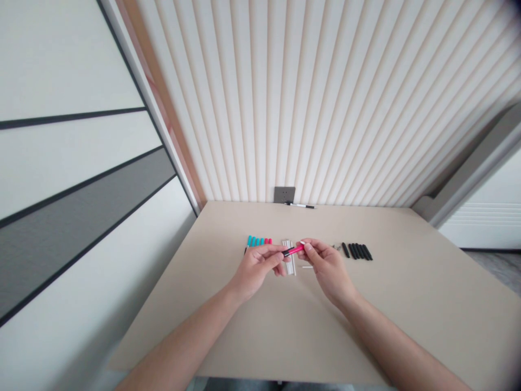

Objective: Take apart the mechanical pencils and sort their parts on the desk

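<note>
Between my two hands is a pink and black pen [297, 249], held nearly level above the table. My left hand [259, 264] pinches its black end. At the pink end, the fingers of my right hand [325, 267] are closed on the barrel, and a small white tip shows by the thumb. Under and behind the pen lie several thin white refills [290, 267], partly covered by my left fingers. Another thin white stick [306, 267] lies apart, beside my right hand. Teal pen barrels [253, 241] and pink ones [268, 240] stand out in a row behind my left hand.
Several black pen parts [358, 251] lie in a row right of my right hand, with small metallic bits [337, 247] beside them. A white and black pen [301, 205] rests at the table's [260, 336] back edge, below a dark wall socket [284, 194]. A ribbed wall closes the back.
</note>
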Tool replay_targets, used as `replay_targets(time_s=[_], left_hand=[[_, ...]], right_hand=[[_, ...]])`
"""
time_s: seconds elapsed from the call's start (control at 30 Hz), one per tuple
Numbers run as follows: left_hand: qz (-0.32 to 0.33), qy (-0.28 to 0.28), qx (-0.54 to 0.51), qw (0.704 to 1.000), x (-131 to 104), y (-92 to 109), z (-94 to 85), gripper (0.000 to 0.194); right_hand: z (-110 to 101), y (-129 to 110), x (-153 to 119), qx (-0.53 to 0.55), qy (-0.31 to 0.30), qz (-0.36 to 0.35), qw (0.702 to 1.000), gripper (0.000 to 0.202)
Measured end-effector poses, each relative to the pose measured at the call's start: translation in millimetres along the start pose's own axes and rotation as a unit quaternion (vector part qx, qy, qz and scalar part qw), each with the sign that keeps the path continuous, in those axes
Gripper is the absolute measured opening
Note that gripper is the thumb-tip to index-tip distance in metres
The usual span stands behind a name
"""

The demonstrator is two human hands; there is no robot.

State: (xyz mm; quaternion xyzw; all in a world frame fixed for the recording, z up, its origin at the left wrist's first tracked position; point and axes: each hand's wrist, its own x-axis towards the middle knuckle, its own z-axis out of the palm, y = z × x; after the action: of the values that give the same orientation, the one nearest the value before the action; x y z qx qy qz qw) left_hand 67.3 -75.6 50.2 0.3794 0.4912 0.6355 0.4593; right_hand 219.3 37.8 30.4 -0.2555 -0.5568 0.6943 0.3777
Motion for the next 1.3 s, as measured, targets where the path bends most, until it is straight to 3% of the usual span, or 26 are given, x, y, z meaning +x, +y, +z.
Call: replay_targets(time_s=[0.33,0.57,0.7,0.97,1.3], left_hand=[[-0.004,0.037,0.049,0.998,2.5,0.2,-2.9,0.034],[-0.025,0.075,0.003,0.997,8.4,-8.7,-10.4,0.038],[-0.03,0.089,-0.048,0.994,10.6,-10.4,-15.5,0.039],[-0.04,0.071,-0.06,0.995,10.1,-11.6,-15.9,0.039],[-0.035,0.064,-0.073,0.995,11.4,-15.3,-18.6,0.037]], right_hand=[[0.1,-7.2,-1.8,-0.129,0.013,-0.067,0.989,0.037],[-12.5,-16.1,1.9,-0.222,0.062,-0.115,0.966,0.03],[-21.2,-21.9,5.2,-0.287,0.054,-0.14,0.946,0.028],[-19.2,-20.6,5.2,-0.308,0.021,-0.164,0.937,0.024],[-21.0,-23.0,5.5,-0.328,0.036,-0.171,0.928,0.023]])
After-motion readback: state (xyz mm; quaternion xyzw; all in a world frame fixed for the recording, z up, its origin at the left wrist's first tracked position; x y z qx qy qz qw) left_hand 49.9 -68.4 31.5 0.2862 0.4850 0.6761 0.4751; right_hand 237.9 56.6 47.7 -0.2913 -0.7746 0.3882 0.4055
